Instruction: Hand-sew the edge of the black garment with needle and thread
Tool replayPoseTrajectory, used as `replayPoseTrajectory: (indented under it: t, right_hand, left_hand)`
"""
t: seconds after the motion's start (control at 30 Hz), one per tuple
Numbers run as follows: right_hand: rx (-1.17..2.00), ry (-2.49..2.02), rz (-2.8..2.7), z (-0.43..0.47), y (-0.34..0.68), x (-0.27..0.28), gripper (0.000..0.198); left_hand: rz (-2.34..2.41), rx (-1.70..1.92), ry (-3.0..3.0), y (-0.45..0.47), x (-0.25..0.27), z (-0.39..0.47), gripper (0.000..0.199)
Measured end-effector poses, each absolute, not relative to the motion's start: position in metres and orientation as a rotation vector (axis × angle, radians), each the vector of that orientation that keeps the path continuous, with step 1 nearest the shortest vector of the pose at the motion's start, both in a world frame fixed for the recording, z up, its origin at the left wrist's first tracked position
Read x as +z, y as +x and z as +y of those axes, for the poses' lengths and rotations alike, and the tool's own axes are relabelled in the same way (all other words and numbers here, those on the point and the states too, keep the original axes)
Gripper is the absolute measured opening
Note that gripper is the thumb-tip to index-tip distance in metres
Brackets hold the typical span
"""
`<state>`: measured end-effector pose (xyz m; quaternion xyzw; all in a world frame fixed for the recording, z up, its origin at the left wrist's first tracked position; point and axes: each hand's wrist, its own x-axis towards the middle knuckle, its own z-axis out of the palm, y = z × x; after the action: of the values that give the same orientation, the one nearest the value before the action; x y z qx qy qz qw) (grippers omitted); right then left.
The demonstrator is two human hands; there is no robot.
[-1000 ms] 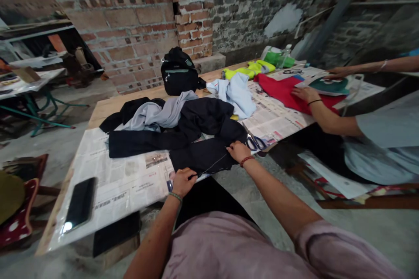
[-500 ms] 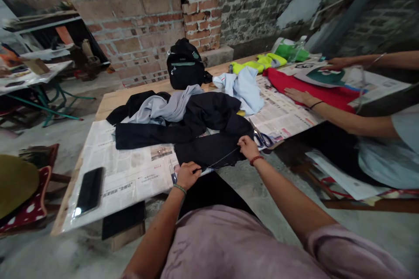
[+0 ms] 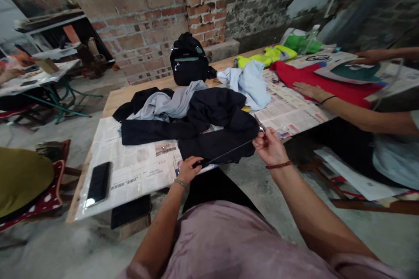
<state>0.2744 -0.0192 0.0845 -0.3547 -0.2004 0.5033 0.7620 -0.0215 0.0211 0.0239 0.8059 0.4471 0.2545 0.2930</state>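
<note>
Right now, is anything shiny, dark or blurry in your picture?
Head view: white glare shines on the near end of the phone; head view: the black cloth is so dark its details are hard to see; head view: the iron looks soft.

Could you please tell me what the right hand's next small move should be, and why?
I would probably draw the right hand gently away from the left hand: the thread runs nearly straight from the dark cloth to the right hand, and the left hand, at the cloth's near edge, could steady it.
</note>
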Motion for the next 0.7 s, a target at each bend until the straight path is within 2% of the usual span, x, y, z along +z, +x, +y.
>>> replayPoseTrajectory:
  t: [0.17, 0.4, 0.7]
  right_hand:
    - [1.215, -0.793, -0.596, -0.038, 0.249, 0.088, 0.014]
    - [1.713, -1.204, -1.058, -0.069, 0.159, 0.037, 0.027]
    - [1.551, -1.435, -1.154, -0.049, 0.12, 0.011, 0.018]
  left_hand:
    - [1.185, 0.753, 2.068, -0.026, 0.021, 0.021, 0.016]
    - [1.171, 0.789, 2.05, -0.027, 0.019, 0.021, 0.014]
    - [1.195, 0.799, 2.034, -0.03, 0.018, 0.02, 0.015]
